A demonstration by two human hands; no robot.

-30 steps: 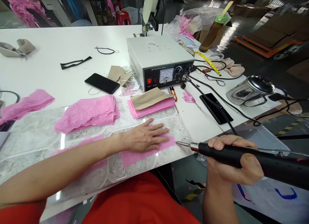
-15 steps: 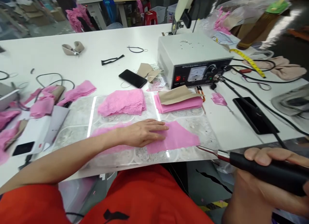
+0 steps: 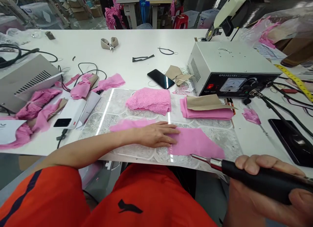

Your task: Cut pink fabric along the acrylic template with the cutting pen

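My left hand (image 3: 158, 134) lies flat with its fingers spread on the left end of a pink fabric piece (image 3: 198, 142). More pink fabric (image 3: 129, 124) shows behind my left forearm. My right hand (image 3: 271, 184) is wrapped round the black handle of a metal-tipped tool (image 3: 259, 179), whose tip touches or hovers at the fabric's lower edge. Behind my left hand lies a stack of pink lace (image 3: 149, 101). To its right is a pink fabric stack (image 3: 207, 113) with a brown piece (image 3: 207, 102) on top. All of this is on a clear, patterned mat (image 3: 93, 126).
A grey control box (image 3: 230, 64) with a lit red switch stands at the back right, its cables running right past a black phone (image 3: 290, 139). Another phone (image 3: 160, 78) lies behind the lace. At left are pink scraps (image 3: 81, 87), a white device (image 3: 72, 113) and a grey box (image 3: 29, 77).
The view has swung left, showing more of the left side. The tool tip has moved from the fabric's right end to its lower edge. My left hand still lies on the fabric.
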